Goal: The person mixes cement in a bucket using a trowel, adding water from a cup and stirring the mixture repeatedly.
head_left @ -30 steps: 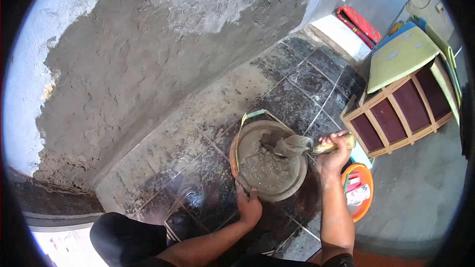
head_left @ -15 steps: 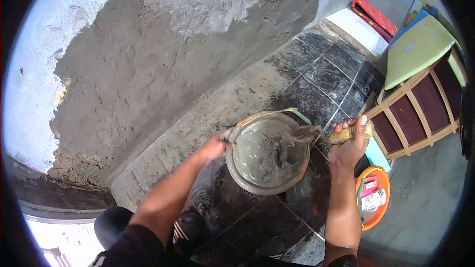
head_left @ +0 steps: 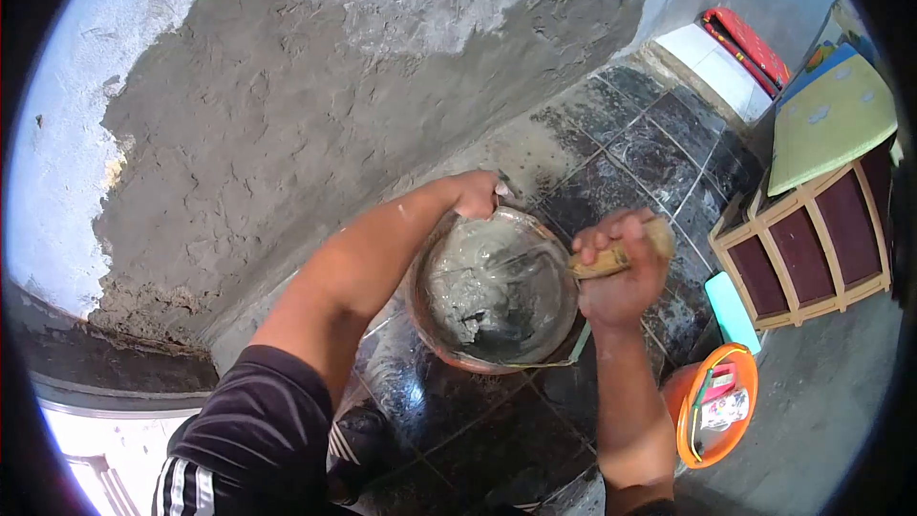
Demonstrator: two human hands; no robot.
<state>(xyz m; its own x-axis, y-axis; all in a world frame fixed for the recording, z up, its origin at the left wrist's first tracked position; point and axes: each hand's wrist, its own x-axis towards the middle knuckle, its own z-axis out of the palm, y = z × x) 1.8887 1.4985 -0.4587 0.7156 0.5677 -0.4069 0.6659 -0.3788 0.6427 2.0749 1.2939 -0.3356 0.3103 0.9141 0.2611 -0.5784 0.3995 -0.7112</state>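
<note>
A round bucket [head_left: 416, 311] of wet grey mortar [head_left: 468, 291] stands on the dark tiles below me. My left hand [head_left: 475, 195] is closed on the bucket's far rim, and its fingertips are partly hidden. Wrapped round the wooden handle of a trowel [head_left: 597, 262], my right hand [head_left: 626, 277] is at the bucket's right side. The trowel's blade reaches over the rim into the mortar, where motion blurs it. The bucket's wire handle, with a green grip [head_left: 581, 341], lies along the near right rim.
Grey plaster [head_left: 258, 134] covers much of the left wall. On the right are an orange bucket [head_left: 683, 420] with packets inside, a wooden-framed piece of furniture [head_left: 807, 244], a green cushion [head_left: 831, 119] and a turquoise board [head_left: 733, 311]. Red folded fabric [head_left: 750, 48] lies on a white ledge.
My left hand has moved from the bucket's left rim to its far rim. The bucket has turned clockwise, bringing its green grip nearer me. My right hand has moved left with the trowel.
</note>
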